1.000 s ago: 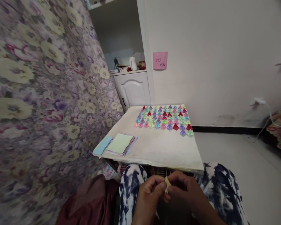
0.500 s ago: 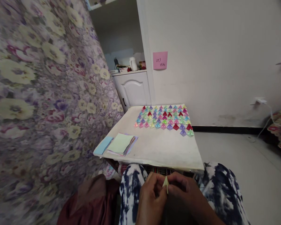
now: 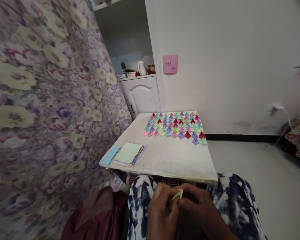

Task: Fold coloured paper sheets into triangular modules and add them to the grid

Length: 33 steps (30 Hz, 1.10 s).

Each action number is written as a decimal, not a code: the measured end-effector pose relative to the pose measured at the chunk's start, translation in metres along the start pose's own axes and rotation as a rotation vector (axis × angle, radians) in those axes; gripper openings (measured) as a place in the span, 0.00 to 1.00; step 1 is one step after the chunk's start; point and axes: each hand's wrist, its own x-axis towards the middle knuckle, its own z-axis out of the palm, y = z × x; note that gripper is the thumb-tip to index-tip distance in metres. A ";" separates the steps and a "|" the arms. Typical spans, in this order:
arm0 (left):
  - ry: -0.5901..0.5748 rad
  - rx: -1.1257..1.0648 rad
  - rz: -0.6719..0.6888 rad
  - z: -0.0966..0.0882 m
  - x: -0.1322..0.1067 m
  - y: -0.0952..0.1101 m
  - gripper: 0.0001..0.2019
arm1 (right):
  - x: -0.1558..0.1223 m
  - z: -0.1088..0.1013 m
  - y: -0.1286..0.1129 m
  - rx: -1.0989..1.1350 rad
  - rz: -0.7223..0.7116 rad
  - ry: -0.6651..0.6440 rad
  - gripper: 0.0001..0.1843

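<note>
A small pale yellow-green folded paper piece is pinched between my two hands, above my lap and in front of the table's near edge. My left hand has its thumb and fingers closed on the paper's left side. From the right, my right hand pinches it too. Parts of the paper are hidden behind the fingers. On the white-covered table lie rows of small folded paper pieces in many colours. A stack of square paper sheets, pale green on top, sits at the table's left front.
Blue paper lies beside the stack at the left corner. A flowered wall covering rises close on the left. Behind the table stand a white cabinet and a wall with a pink note. Dark red cloth is at lower left.
The folded paper has turned between my fingers, from an upright point to a tilted, rounded-looking edge leaning right. Both hands stay nearly in place, still pinching it.
</note>
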 end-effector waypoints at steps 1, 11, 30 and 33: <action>0.020 0.000 0.013 0.000 -0.001 0.001 0.05 | 0.000 0.000 -0.001 0.006 -0.004 -0.008 0.16; 0.040 0.062 0.150 -0.002 -0.002 0.002 0.08 | -0.005 0.005 -0.008 0.015 -0.114 0.018 0.11; 0.033 0.178 0.105 -0.001 -0.005 -0.003 0.02 | -0.007 0.003 -0.019 -0.162 -0.063 0.076 0.07; 0.032 0.208 0.099 -0.001 -0.005 -0.003 0.02 | -0.007 0.003 -0.016 -0.154 -0.041 0.091 0.07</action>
